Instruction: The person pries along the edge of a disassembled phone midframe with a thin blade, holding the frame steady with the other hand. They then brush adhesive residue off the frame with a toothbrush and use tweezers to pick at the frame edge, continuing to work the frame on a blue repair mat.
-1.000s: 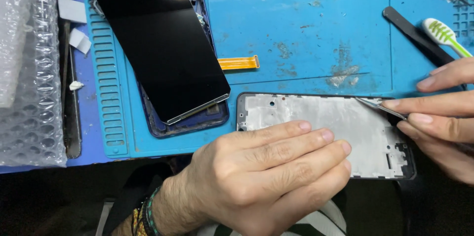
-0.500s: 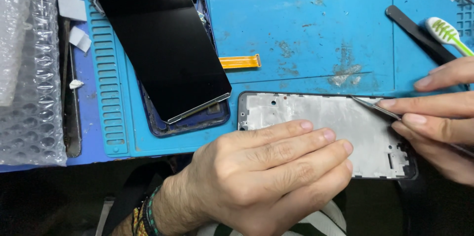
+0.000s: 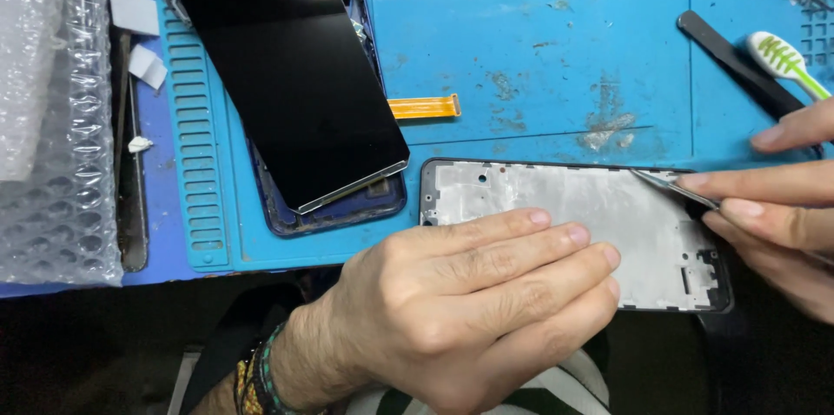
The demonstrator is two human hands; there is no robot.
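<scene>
Tweezers in right hand touch phone frame, left hand steadying it.

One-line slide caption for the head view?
Left hand steadies a bare phone frame on a blue mat while right hand works tweezers along its edge.

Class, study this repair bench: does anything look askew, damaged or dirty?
Yes. The black screen panel lies tilted across the dark blue phone body, not seated. The blue mat shows grey smears. The left hand steadies the bare frame; the right hand holds tweezers.
</scene>
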